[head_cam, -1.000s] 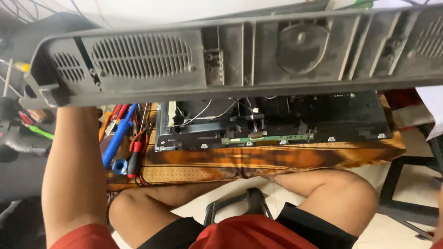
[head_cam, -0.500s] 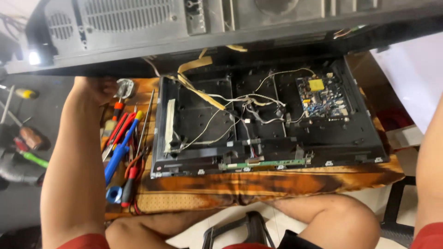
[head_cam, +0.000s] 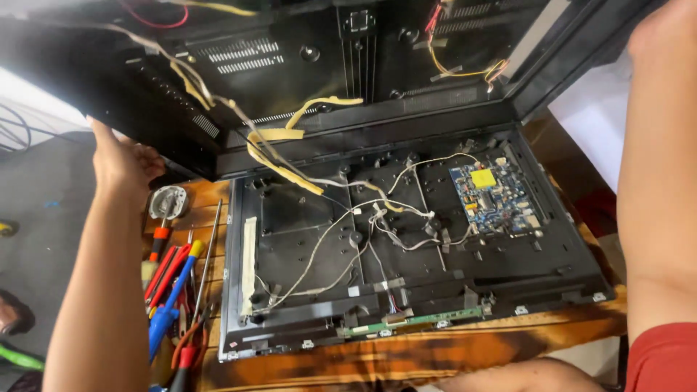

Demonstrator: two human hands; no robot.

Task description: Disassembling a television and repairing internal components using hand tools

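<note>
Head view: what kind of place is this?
Probably a small electronics repair bench. An opened flat-panel chassis with a blue circuit board and loose wiring lies on a wooden table, with screwdrivers beside it. Both hands hold its back cover up.

Brown streaked wooden table (head_cam: pixel 406 359) with worn, burnt-looking front edge. Grey concrete floor (head_cam: pixel 43 196) at left, dark cables (head_cam: pixel 16 131) lying on it. Bright daylight glare at upper left. White sheet-like surface (head_cam: pixel 592 116) at right.
</note>
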